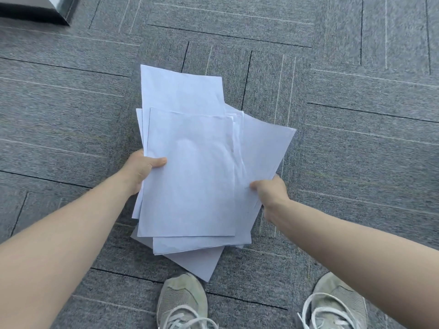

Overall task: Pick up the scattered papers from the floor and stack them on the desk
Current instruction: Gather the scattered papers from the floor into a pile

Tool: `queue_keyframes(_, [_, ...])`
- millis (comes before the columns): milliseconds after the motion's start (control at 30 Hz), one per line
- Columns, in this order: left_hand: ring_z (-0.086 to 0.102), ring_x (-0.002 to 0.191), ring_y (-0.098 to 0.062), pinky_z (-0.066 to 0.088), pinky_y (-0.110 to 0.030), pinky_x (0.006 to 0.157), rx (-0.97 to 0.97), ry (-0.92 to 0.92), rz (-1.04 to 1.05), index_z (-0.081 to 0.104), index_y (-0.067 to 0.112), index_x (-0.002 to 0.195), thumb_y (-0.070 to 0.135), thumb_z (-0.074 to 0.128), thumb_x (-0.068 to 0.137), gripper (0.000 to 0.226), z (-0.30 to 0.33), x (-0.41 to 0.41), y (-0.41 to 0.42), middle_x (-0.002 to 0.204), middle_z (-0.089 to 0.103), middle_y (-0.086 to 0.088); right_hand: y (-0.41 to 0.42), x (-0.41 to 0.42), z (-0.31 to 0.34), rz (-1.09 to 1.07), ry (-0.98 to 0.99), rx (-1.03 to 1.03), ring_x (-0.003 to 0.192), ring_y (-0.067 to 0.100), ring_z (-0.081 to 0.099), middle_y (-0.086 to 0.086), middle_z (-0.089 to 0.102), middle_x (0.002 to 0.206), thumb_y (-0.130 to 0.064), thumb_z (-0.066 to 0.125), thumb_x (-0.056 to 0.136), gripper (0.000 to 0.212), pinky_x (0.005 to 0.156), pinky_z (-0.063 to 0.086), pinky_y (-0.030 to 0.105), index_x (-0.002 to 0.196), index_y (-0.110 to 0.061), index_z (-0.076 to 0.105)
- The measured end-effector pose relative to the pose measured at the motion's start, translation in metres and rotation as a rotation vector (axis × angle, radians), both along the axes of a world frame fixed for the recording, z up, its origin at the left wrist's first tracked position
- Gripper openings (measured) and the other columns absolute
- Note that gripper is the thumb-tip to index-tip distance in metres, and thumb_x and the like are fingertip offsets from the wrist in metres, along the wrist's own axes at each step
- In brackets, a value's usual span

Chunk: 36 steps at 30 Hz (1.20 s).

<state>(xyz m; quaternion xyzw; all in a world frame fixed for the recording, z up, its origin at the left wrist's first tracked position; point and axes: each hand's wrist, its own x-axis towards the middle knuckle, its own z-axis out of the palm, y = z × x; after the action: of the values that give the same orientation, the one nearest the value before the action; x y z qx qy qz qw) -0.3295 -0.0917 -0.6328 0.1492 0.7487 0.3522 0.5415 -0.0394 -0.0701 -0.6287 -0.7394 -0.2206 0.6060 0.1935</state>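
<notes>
A loose, fanned bundle of several white paper sheets point(192, 176) is held above the grey carpet, its corners sticking out at different angles. My left hand point(139, 170) grips the bundle's left edge, thumb on top of the uppermost sheet. My right hand point(270, 189) pinches the right edge, fingers curled under the sheets. The desk does not show in this view.
Grey carpet tiles point(344, 115) with dark and pale lines cover the floor. My two grey sneakers point(183, 302) stand at the bottom edge, just under the bundle. A dark furniture base point(35, 13) sits in the top left corner.
</notes>
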Motion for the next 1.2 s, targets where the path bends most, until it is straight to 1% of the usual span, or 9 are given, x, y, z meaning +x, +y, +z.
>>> queue_keyframes(267, [0.065, 0.081, -0.025, 0.053, -0.038, 0.072, 0.022, -0.018, 0.092, 0.062, 0.014, 0.094, -0.003, 0.062, 0.083, 0.02, 0.005, -0.005, -0.002, 0.095, 0.068, -0.007, 0.032, 0.015, 0.005, 0.101, -0.095, 0.162, 0.069, 0.024, 0.059, 0.004, 0.066, 0.077, 0.007, 0.047, 0.079, 0.026, 0.063, 0.049, 0.03, 0.076, -0.015, 0.061])
queue_keyframes(367, [0.065, 0.08, -0.024, 0.053, -0.037, 0.07, 0.031, 0.0, 0.133, 0.062, 0.016, 0.093, -0.003, 0.063, 0.082, 0.021, 0.005, -0.008, -0.002, 0.094, 0.068, -0.006, 0.052, 0.023, 0.006, 0.105, -0.131, 0.23, 0.07, 0.024, 0.061, 0.002, 0.068, 0.077, 0.004, 0.047, 0.076, 0.025, 0.065, 0.054, 0.034, 0.076, -0.016, 0.062])
queue_keyframes(467, [0.068, 0.074, -0.02, 0.053, -0.036, 0.066, 0.03, -0.014, 0.142, 0.064, 0.016, 0.093, -0.003, 0.064, 0.082, 0.022, 0.005, -0.008, -0.002, 0.092, 0.069, -0.004, 0.065, 0.029, 0.002, 0.138, -0.136, 0.222, 0.078, 0.028, 0.068, 0.004, 0.072, 0.085, -0.003, 0.051, 0.073, 0.021, 0.078, 0.059, 0.048, 0.078, -0.018, 0.064])
queue_keyframes(567, [0.068, 0.076, -0.021, 0.053, -0.036, 0.066, 0.028, -0.021, 0.136, 0.064, 0.015, 0.095, -0.002, 0.064, 0.081, 0.022, 0.006, -0.005, -0.001, 0.094, 0.069, -0.006, 0.065, 0.031, -0.005, 0.182, -0.112, 0.163, 0.088, 0.032, 0.072, 0.006, 0.074, 0.091, -0.002, 0.061, 0.075, 0.017, 0.085, 0.059, 0.05, 0.079, -0.018, 0.064])
queue_keyframes(767, [0.066, 0.082, -0.024, 0.053, -0.036, 0.069, 0.026, -0.015, 0.141, 0.063, 0.015, 0.097, -0.002, 0.064, 0.082, 0.023, 0.008, -0.002, 0.0, 0.097, 0.068, -0.006, 0.076, 0.042, -0.003, 0.21, -0.24, 0.267, 0.083, 0.03, 0.069, 0.002, 0.07, 0.077, -0.002, 0.051, 0.074, 0.019, 0.077, 0.058, 0.045, 0.072, -0.017, 0.063])
queue_keyframes(900, [0.065, 0.082, -0.024, 0.052, -0.035, 0.069, 0.027, 0.001, 0.157, 0.062, 0.011, 0.106, -0.003, 0.064, 0.082, 0.027, 0.009, -0.001, 0.001, 0.097, 0.068, -0.006, 0.116, 0.069, 0.009, 0.114, -0.315, 0.367, 0.078, 0.031, 0.066, 0.003, 0.069, 0.076, -0.007, 0.051, 0.068, 0.014, 0.072, 0.056, 0.041, 0.072, -0.016, 0.062])
queue_keyframes(967, [0.065, 0.082, -0.024, 0.052, -0.036, 0.072, 0.029, 0.006, 0.169, 0.062, 0.01, 0.106, -0.003, 0.063, 0.083, 0.027, 0.008, 0.0, 0.003, 0.097, 0.068, -0.007, 0.135, 0.08, 0.019, 0.053, -0.301, 0.42, 0.07, 0.023, 0.059, 0.0, 0.064, 0.072, -0.006, 0.051, 0.069, 0.014, 0.064, 0.049, 0.034, 0.071, -0.017, 0.06])
queue_keyframes(1100, [0.064, 0.085, -0.027, 0.051, -0.039, 0.079, 0.027, 0.02, 0.169, 0.062, 0.007, 0.113, -0.004, 0.062, 0.083, 0.032, 0.005, 0.002, 0.006, 0.1, 0.067, -0.01, 0.166, 0.09, 0.047, -0.018, -0.318, 0.537, 0.067, 0.018, 0.045, 0.001, 0.052, 0.069, -0.004, 0.049, 0.07, 0.017, 0.059, 0.038, 0.033, 0.062, -0.019, 0.05])
queue_keyframes(1200, [0.065, 0.091, -0.031, 0.05, -0.045, 0.086, 0.01, 0.028, 0.18, 0.063, 0.005, 0.114, -0.003, 0.063, 0.082, 0.034, -0.002, 0.0, 0.006, 0.107, 0.067, -0.015, 0.187, 0.099, 0.066, -0.024, -0.299, 0.604, 0.068, 0.016, 0.042, 0.006, 0.048, 0.073, -0.003, 0.05, 0.07, 0.016, 0.059, 0.034, 0.033, 0.073, -0.017, 0.057])
